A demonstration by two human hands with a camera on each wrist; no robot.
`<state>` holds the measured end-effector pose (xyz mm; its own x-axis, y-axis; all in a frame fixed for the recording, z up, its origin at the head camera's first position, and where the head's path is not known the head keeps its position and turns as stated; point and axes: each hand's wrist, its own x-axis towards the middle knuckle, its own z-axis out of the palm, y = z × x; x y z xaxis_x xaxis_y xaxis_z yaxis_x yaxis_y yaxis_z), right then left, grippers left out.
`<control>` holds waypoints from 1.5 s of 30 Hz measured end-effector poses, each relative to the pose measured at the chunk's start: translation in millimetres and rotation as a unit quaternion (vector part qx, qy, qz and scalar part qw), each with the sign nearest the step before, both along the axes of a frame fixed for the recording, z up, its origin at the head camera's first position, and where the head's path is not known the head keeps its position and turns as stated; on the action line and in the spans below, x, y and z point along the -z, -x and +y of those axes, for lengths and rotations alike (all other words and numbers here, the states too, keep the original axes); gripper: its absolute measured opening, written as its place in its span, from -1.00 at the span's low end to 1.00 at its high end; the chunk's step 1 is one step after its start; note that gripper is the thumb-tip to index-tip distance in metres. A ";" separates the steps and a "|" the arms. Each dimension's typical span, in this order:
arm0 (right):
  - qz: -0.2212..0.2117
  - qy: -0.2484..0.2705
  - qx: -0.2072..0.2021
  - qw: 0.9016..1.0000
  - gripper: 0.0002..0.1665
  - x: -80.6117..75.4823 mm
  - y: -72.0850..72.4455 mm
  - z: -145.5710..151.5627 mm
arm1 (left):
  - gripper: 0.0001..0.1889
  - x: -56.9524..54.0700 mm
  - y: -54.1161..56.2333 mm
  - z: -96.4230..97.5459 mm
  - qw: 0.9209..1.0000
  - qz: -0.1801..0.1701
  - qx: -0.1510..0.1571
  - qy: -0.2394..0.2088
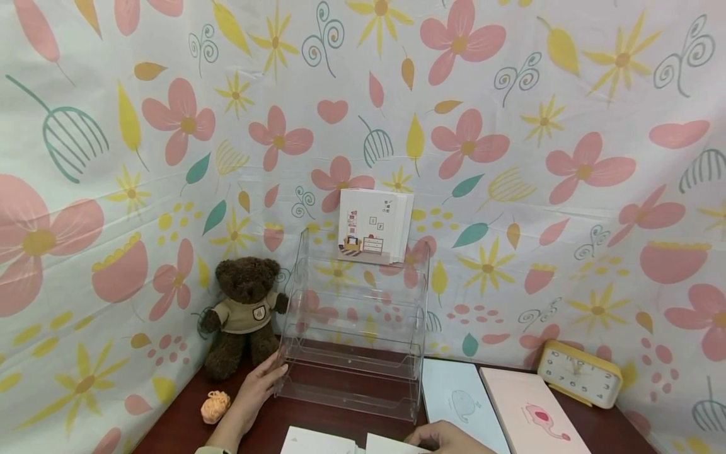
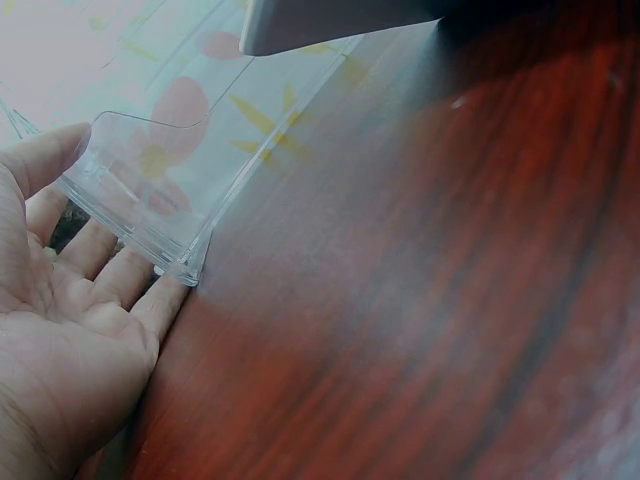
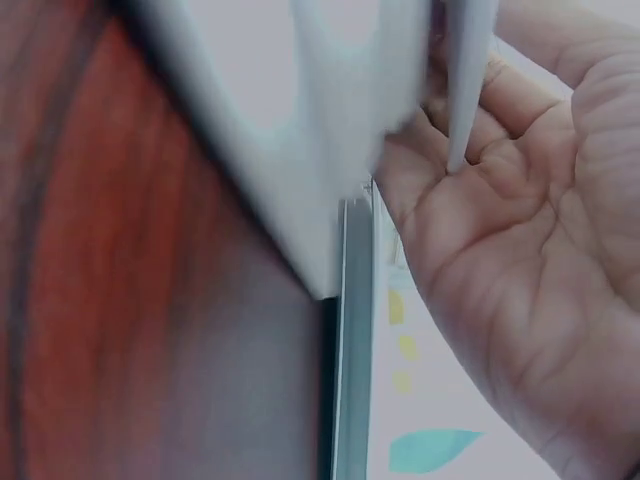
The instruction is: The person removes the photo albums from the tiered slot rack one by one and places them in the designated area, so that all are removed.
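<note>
A clear plastic tiered rack [image 1: 348, 362] stands on the dark red table against the patterned cloth. My left hand [image 1: 263, 384] touches its left side near the bottom, fingers extended. In the left wrist view, the thumb [image 2: 55, 155] is at the rack's clear side panel [image 2: 150, 180], the other fingers along its outer face. At the bottom of the head view, my right hand [image 1: 448, 438] grips a white booklet [image 1: 388, 444]. A thin white edge [image 3: 468, 90] shows between its thumb and fingers in the right wrist view. Another white booklet [image 1: 317, 441] lies to its left.
White illustrated booklets [image 1: 371, 227] stand in the rack's top tier. A brown teddy bear [image 1: 244, 315] sits left of the rack, with an orange yarn-like ball [image 1: 215, 407] before it. Rightward lie a light blue box [image 1: 462, 397], a pink box [image 1: 533, 410] and a yellow clock [image 1: 578, 372].
</note>
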<state>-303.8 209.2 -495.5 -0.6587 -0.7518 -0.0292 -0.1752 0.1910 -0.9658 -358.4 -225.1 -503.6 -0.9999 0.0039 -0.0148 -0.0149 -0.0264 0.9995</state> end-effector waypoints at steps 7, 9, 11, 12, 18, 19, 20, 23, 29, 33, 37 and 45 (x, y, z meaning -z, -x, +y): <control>0.012 0.005 -0.011 1.000 -0.76 -0.9 0.3 -0.7 | -0.22 0.3 1.1 -0.5 1.000 0.000 0.000 -0.002; 0.015 0.004 -0.012 1.000 -0.76 -1.2 0.0 -0.7 | -0.21 0.5 1.6 -0.8 1.000 -0.001 -0.001 -0.003; 0.018 0.004 -0.013 1.000 -0.76 -1.2 -0.3 -0.9 | -0.20 0.2 1.6 -1.3 1.000 0.002 0.001 -0.002; 0.020 0.004 -0.014 1.000 -0.76 -1.1 -0.5 -1.1 | -0.19 0.2 1.6 -1.4 1.000 0.002 0.001 -0.002; 0.037 -0.001 -0.022 0.999 -0.75 1.0 -0.1 -2.5 | -0.11 -0.3 0.0 -1.1 1.000 -0.002 0.001 -0.001; 0.039 -0.001 -0.023 0.999 -0.75 1.3 0.1 -2.5 | -0.09 -0.4 -0.2 -1.1 1.000 -0.002 0.001 -0.001; 0.039 -0.001 -0.024 0.999 -0.75 1.5 0.3 -2.4 | -0.09 -0.2 -0.4 -1.1 1.000 -0.001 0.000 0.000; 0.034 0.000 -0.024 0.999 -0.74 2.1 0.7 -2.2 | -0.12 0.3 -0.1 -1.5 1.000 -0.002 -0.001 0.000; 0.034 -0.006 -0.020 0.999 -0.75 -0.2 0.3 -1.2 | -0.17 1.2 1.0 -2.3 1.000 -0.005 0.003 0.001; 0.052 -0.020 -0.027 0.998 -0.73 -6.5 -0.1 -1.4 | -0.17 2.1 0.3 -3.7 1.000 -0.012 0.005 0.004; 0.080 -0.040 -0.017 0.996 -0.69 -19.7 -2.0 -2.3 | -0.16 3.3 0.8 -2.5 1.000 -0.009 0.001 0.003; 0.183 -0.060 0.028 0.981 -0.69 -44.8 -9.2 -5.8 | -0.17 1.5 1.5 -1.1 1.000 -0.002 0.000 0.002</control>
